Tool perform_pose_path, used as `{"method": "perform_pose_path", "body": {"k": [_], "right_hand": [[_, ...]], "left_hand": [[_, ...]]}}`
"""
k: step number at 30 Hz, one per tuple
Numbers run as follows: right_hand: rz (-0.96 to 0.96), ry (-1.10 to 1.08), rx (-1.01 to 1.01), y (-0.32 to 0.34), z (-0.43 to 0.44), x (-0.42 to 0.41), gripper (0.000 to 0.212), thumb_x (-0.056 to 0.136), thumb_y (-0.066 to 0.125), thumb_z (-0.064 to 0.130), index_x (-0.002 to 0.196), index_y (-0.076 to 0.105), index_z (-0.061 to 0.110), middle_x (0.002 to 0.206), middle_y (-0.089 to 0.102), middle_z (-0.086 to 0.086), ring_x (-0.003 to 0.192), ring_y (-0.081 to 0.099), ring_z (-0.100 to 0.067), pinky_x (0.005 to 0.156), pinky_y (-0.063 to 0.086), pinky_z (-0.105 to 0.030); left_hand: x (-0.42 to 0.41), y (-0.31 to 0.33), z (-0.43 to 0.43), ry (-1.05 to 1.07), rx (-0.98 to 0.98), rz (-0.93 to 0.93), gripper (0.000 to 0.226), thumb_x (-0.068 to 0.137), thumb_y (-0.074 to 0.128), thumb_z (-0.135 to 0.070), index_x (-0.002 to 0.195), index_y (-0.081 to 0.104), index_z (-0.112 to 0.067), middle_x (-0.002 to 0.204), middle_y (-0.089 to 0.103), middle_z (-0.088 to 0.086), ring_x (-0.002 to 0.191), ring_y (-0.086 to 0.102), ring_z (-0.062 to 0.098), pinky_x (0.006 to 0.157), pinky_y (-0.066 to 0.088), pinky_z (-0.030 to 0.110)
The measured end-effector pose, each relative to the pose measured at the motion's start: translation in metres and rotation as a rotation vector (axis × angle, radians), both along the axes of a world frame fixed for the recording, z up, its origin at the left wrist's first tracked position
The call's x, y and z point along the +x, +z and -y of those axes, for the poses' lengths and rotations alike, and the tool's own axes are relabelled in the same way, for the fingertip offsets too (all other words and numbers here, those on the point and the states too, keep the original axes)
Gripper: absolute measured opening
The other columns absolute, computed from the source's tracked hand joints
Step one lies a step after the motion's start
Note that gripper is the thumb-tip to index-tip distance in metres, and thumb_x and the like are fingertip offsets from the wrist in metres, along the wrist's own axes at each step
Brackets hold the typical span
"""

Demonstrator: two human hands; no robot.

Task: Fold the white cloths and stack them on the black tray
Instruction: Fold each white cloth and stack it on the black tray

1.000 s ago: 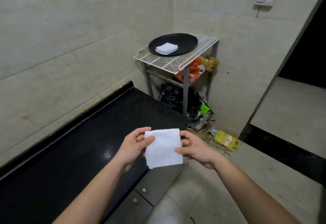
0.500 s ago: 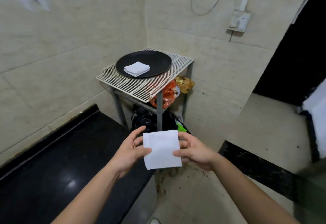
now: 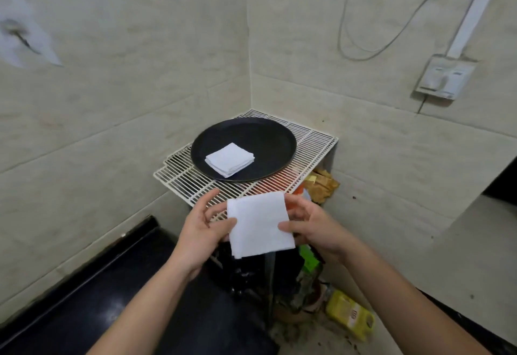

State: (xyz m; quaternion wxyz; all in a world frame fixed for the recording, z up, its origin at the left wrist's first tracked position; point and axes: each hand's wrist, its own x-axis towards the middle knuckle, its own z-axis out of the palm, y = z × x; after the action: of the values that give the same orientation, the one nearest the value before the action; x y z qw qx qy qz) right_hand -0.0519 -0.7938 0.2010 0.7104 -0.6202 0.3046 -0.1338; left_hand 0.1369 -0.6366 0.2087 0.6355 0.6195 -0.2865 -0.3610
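I hold a folded white cloth [image 3: 260,224] flat between both hands, in the air just in front of the wire rack's near edge. My left hand [image 3: 200,231] pinches its left side, thumb on top. My right hand [image 3: 310,224] pinches its right side. Beyond the cloth, a round black tray [image 3: 268,142] rests on the rack. A small stack of folded white cloths [image 3: 230,159] lies on the tray's near left part.
The white wire rack [image 3: 310,144] stands in the corner of two tiled walls. Under it are orange and brown bags [image 3: 321,186] and dark clutter. A black counter [image 3: 98,298] runs along the left. A yellow packet [image 3: 349,318] lies on the floor. A wall socket [image 3: 444,77] hangs at the right.
I have come closer to the rack; the tray now looms larger, just beyond my hands. The folded cloth stays held between both hands, carried forward towards the rack's edge.
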Motion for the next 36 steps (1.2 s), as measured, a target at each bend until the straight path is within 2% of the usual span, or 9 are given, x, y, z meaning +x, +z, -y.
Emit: {"method": "perform_pose_path", "body": {"k": [5,11,14,18,22,27,30,33,36], "right_hand": [[0.014,0.002,-0.084,0.001,0.061,0.046,0.051,0.088,0.070,0.004,0.131,0.057,0.028,0.112,0.071,-0.007,0.101,0.070,-0.020,0.086,0.060,-0.041],[-0.024,0.161,-0.010,0.008,0.157,0.109,0.037,0.094,0.065,0.009,0.125,0.058,0.028,0.111,0.072,-0.005,0.096,0.073,-0.019,0.081,0.062,-0.038],[-0.026,0.232,0.028,0.010,0.196,0.142,0.036,0.097,0.061,0.010,0.132,0.058,0.019,0.117,0.070,-0.006,0.101,0.072,-0.020,0.085,0.061,-0.038],[-0.045,0.306,-0.028,0.008,0.225,0.186,0.037,0.096,0.062,0.010,0.132,0.061,0.019,0.117,0.071,-0.002,0.102,0.070,-0.014,0.082,0.061,-0.032],[-0.048,0.380,-0.050,0.010,0.236,0.220,0.036,0.096,0.060,0.006,0.128,0.061,0.023,0.110,0.070,0.001,0.098,0.069,-0.013,0.074,0.060,-0.026],[-0.110,0.402,-0.107,-0.001,0.242,0.241,0.041,0.093,0.062,0.004,0.131,0.058,0.019,0.111,0.065,0.003,0.096,0.065,-0.010,0.070,0.058,-0.023],[-0.100,0.413,-0.118,-0.005,0.245,0.242,0.041,0.092,0.064,0.004,0.129,0.060,0.020,0.105,0.064,0.008,0.094,0.065,-0.010,0.067,0.057,-0.021],[-0.099,0.402,-0.192,-0.011,0.249,0.241,0.044,0.091,0.067,0.005,0.132,0.059,0.020,0.113,0.066,0.004,0.100,0.065,-0.011,0.080,0.060,-0.028],[-0.104,0.365,-0.373,-0.021,0.251,0.238,0.045,0.090,0.069,0.010,0.132,0.059,0.023,0.121,0.066,0.005,0.103,0.063,-0.006,0.090,0.055,-0.028]], "left_hand": [[0.028,-0.004,0.049,0.097,0.025,-0.048,0.071,0.081,0.073,0.005,0.140,0.046,-0.023,0.122,0.067,0.001,0.099,0.071,0.015,0.073,0.058,0.028],[0.053,-0.007,0.128,0.335,0.048,-0.100,0.062,0.082,0.071,0.007,0.130,0.050,-0.026,0.122,0.065,0.000,0.101,0.071,0.017,0.068,0.059,0.025],[0.065,-0.003,0.158,0.463,0.079,-0.082,0.063,0.084,0.069,0.006,0.137,0.047,-0.020,0.125,0.062,0.003,0.107,0.067,0.021,0.072,0.060,0.028],[0.084,-0.001,0.186,0.637,0.128,-0.056,0.065,0.085,0.068,0.007,0.142,0.044,-0.011,0.125,0.062,0.007,0.102,0.066,0.018,0.064,0.056,0.023],[0.103,-0.003,0.200,0.778,0.174,-0.013,0.060,0.085,0.067,0.007,0.139,0.047,-0.010,0.123,0.062,0.008,0.098,0.065,0.019,0.068,0.052,0.026],[0.112,-0.018,0.201,0.753,0.279,0.045,0.061,0.084,0.068,0.008,0.139,0.046,-0.006,0.132,0.059,0.015,0.104,0.064,0.025,0.083,0.054,0.035],[0.114,-0.025,0.197,0.723,0.308,0.098,0.057,0.084,0.069,0.007,0.135,0.050,-0.010,0.132,0.059,0.009,0.110,0.064,0.025,0.090,0.054,0.038],[0.110,-0.027,0.195,0.677,0.353,0.183,0.044,0.084,0.069,0.005,0.122,0.058,-0.016,0.124,0.063,0.000,0.113,0.063,0.018,0.098,0.053,0.037],[0.104,-0.030,0.195,0.627,0.411,0.295,0.045,0.086,0.071,-0.003,0.128,0.058,-0.011,0.125,0.064,0.000,0.116,0.061,0.014,0.102,0.051,0.038]]}}
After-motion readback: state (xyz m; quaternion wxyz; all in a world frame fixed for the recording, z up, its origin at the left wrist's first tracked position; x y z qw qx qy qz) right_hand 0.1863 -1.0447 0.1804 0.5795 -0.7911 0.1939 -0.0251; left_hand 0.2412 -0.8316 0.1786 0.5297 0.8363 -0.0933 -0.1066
